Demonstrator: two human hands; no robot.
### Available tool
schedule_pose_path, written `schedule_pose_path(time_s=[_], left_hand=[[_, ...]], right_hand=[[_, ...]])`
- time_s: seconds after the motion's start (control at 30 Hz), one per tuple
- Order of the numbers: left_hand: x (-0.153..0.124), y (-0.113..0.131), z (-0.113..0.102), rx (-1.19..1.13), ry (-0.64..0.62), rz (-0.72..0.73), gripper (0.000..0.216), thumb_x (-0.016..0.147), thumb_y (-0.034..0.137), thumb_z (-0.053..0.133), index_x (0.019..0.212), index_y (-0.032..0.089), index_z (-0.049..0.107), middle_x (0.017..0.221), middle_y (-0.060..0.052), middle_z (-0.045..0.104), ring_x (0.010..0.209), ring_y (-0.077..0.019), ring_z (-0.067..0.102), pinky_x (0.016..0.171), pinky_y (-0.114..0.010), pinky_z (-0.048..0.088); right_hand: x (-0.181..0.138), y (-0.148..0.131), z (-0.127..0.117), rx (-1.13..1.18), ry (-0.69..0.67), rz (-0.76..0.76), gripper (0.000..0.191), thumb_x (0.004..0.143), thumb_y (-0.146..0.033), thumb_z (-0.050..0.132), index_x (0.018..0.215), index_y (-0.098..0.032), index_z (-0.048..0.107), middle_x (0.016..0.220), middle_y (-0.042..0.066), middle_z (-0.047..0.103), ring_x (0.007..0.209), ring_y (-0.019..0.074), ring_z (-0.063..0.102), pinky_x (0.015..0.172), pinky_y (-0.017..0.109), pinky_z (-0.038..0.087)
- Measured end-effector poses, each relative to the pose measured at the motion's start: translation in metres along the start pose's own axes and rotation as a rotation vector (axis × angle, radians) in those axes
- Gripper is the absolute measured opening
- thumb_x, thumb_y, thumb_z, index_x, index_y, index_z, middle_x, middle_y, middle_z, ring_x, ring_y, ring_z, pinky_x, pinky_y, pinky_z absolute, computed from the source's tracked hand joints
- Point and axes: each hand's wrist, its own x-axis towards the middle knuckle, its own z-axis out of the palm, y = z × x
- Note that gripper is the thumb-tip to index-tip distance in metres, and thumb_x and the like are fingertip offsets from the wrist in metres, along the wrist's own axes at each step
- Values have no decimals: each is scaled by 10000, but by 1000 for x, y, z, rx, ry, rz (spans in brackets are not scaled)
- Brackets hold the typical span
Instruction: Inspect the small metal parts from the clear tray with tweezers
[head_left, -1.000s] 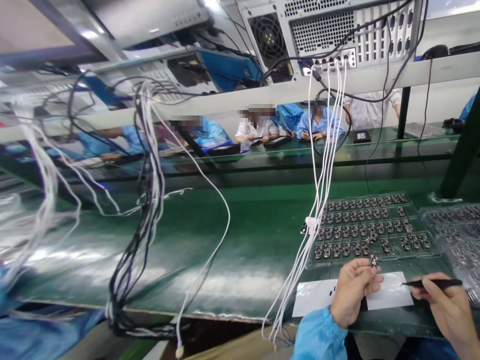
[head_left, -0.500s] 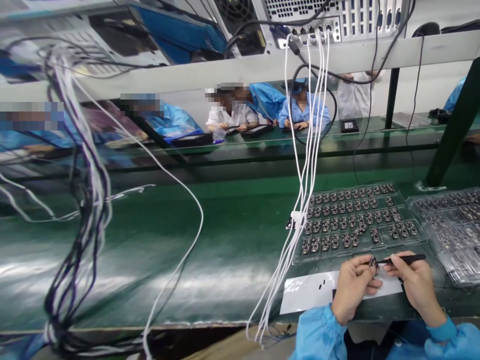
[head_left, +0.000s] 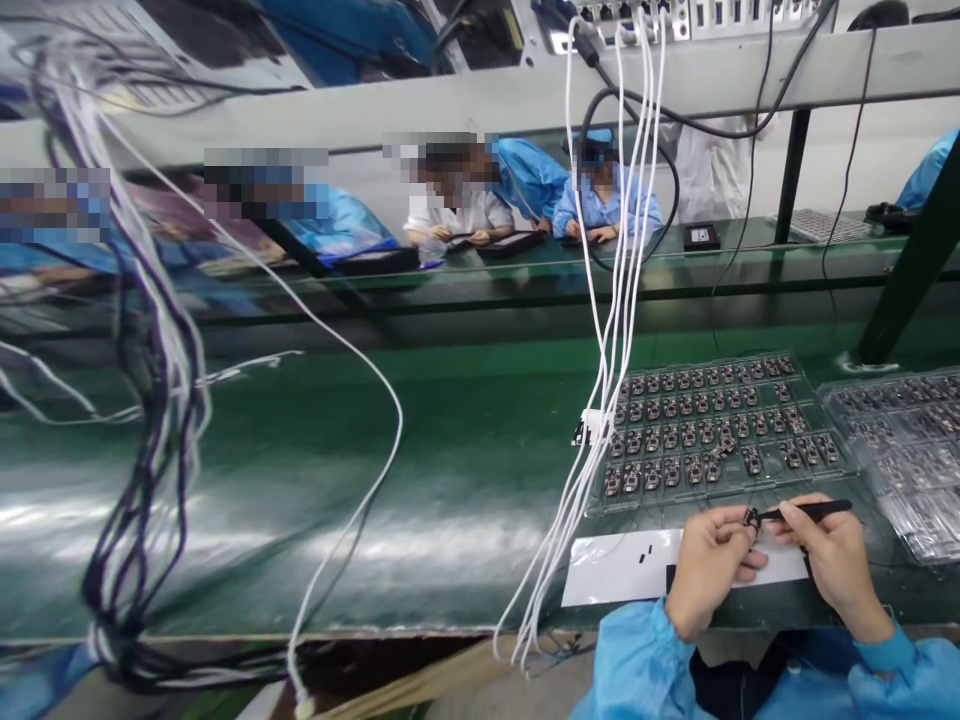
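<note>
Between the thumb and fingers of my left hand [head_left: 712, 562] is a small dark electronic module [head_left: 751, 517], partly hidden by the fingertips. My right hand [head_left: 829, 550] grips black tweezers [head_left: 817, 510], their tip touching or very near the module. Both hands hover over a white sheet [head_left: 615, 570] that bears a few small black strips [head_left: 646, 552]. Just beyond them lies a clear plastic tray [head_left: 731, 488] with rows of similar modules [head_left: 690, 436] in its pockets. One module rests askew across the pockets in the front rows.
To the right are more clear trays [head_left: 915, 500], stacked. White cables [head_left: 619, 300] hang down left of the tray, and a thick cable bundle [head_left: 161, 400] hangs at far left. Across the green bench [head_left: 450, 440], several people in work clothes sit behind a shelf rail [head_left: 450, 105].
The camera view has tilted slightly, so the background sits higher in the picture. Both hands keep their hold, with the tweezers still at the module.
</note>
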Motion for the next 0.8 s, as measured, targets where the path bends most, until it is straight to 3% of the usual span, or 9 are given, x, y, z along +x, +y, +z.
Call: schedule_pose_path(time_s=[0.8], left_hand=[[-2, 3, 3, 58, 25, -3, 423, 678, 450, 672, 903, 93, 645, 741, -94, 683, 538, -140, 638, 428, -157, 419]], right_hand=[[-3, -4, 2, -100, -2, -77, 239, 712, -373, 728, 753, -146, 665, 661, 74, 715, 603, 222, 681, 556, 289, 563]])
